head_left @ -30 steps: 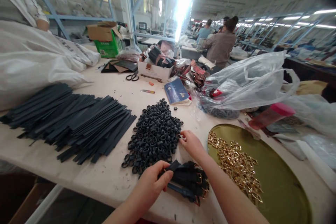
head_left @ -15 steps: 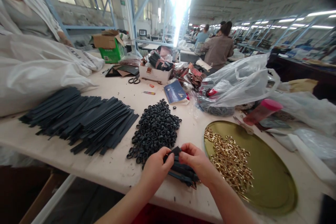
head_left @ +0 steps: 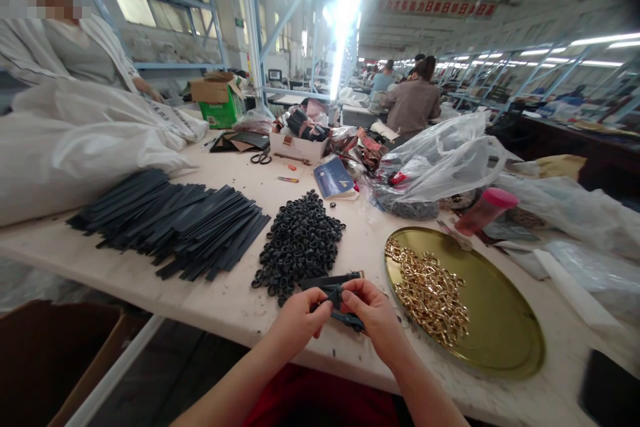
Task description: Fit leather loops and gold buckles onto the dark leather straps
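My left hand (head_left: 300, 317) and my right hand (head_left: 374, 313) meet at the table's front edge. Both are closed, thumb to finger, on one short black strap (head_left: 335, 297), which looks bent between them. Its ends are hidden by my fingers. More black straps (head_left: 327, 280) lie on the table just behind and under my hands. A heap of small black loops (head_left: 300, 240) is directly beyond my left hand. To the right of my right hand, gold metal hardware pieces (head_left: 430, 293) are piled on a gold oval tray (head_left: 505, 327).
Long black strips (head_left: 175, 223) are spread at left beside a white sack (head_left: 85, 133). Farther back are scissors (head_left: 261, 158), a blue booklet (head_left: 334, 178) and a white box (head_left: 297, 147). A plastic bag (head_left: 440, 160) and pink-lidded jar (head_left: 485, 212) stand right. A person (head_left: 80, 53) is at left.
The strap between my hands has gone from fairly flat to bent. My fingers have shifted on it, and the straps beneath show differently. The whole view has turned slightly.
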Demonstrator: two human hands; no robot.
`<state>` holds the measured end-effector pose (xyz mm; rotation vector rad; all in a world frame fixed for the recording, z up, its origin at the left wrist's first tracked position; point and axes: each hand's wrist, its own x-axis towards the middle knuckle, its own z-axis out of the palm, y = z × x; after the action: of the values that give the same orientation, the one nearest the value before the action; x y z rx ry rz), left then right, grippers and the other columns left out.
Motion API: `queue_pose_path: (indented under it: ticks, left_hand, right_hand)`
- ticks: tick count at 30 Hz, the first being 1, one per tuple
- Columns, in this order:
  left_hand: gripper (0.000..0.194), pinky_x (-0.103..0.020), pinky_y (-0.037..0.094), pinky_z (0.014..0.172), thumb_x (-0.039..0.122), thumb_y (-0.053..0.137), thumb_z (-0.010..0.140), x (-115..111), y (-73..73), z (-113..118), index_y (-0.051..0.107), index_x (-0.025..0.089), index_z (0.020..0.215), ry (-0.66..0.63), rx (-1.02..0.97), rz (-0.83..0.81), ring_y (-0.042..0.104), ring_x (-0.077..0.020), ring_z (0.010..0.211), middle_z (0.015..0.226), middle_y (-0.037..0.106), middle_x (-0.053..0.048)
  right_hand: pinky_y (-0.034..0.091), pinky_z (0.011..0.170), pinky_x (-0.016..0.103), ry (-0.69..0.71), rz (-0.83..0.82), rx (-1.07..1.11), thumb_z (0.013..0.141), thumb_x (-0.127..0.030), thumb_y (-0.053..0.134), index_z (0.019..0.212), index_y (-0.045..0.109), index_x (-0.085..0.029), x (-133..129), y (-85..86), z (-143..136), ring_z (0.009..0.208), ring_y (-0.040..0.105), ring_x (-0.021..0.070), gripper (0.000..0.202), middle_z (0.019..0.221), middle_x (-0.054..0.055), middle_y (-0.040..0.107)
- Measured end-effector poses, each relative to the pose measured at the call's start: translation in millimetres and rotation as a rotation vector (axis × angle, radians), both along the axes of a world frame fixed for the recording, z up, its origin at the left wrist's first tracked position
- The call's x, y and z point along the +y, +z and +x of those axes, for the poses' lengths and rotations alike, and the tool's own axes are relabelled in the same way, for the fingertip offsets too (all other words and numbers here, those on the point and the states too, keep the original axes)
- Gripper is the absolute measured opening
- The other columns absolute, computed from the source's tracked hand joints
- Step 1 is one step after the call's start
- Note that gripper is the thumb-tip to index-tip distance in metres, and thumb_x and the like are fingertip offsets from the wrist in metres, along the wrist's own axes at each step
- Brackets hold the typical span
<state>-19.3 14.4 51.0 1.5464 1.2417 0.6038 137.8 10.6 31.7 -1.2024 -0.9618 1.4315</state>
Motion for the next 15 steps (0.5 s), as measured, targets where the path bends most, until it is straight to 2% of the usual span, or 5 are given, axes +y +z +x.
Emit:
queue_pose_path:
  ticks: [3,6,10,12,15]
  left_hand:
    - [0.022,-0.018,0.027,0.043,0.032,0.042,0.077,-2.1,-1.9,-5.4,0.052,0.017,0.065,-0.039,-0.007,-0.011,0.037,-0.0074,0.041,0.043,0.041,0.008]
    - [0.021,-0.018,0.027,0.042,0.032,0.042,0.076,-2.7,-3.6,-8.8,0.05,0.017,0.064,-0.072,0.004,-0.04,0.037,-0.0073,0.041,0.044,0.041,0.008]
    - [0.021,-0.019,0.026,0.042,0.031,0.041,0.076,-2.1,-1.7,-6.0,0.049,0.017,0.063,-0.055,0.078,-0.03,0.04,-0.0082,0.042,0.044,0.042,0.007]
    - [0.019,-0.019,0.029,0.046,0.03,0.041,0.078,-2.0,0.7,-3.4,0.051,0.017,0.068,-0.027,0.072,0.008,0.044,-0.0092,0.046,0.047,0.045,0.007]
    - [0.015,-0.02,0.035,0.054,0.021,0.041,0.076,-1.3,2.2,-2.4,0.05,0.018,0.088,-0.01,-0.01,0.059,0.049,-0.0103,0.054,0.059,0.054,0.005]
  right_hand:
    - [0.042,0.06,0.025,0.006,-0.01,-0.045,0.063,-0.04,0.071,0.08,0.06,-0.018,-3.0,-0.7,1.2,0.059,0.052,0.0112,0.03,0.067,-0.002,0.059]
    - [0.042,0.062,0.025,0.07,-0.079,-0.006,0.066,-0.039,0.068,0.084,0.062,-0.018,-5.8,-0.1,2.1,0.062,0.053,0.0107,0.028,0.075,0.0,0.062]
    - [0.043,0.064,0.025,0.103,-0.055,-0.002,0.065,-0.036,0.069,0.087,0.063,-0.019,-7.1,2.1,-2.3,0.069,0.054,0.0123,0.028,0.079,0.001,0.062]
    - [0.043,0.067,0.025,0.075,-0.034,-0.001,0.065,-0.034,0.07,0.091,0.061,-0.02,-6.2,2.4,-6.0,0.072,0.055,0.0133,0.031,0.081,0.001,0.062]
    - [0.044,0.069,0.026,0.013,-0.033,0.021,0.066,-0.033,0.068,0.094,0.059,-0.022,-5.0,0.2,-10.2,0.075,0.056,0.0139,0.031,0.083,0.0,0.062]
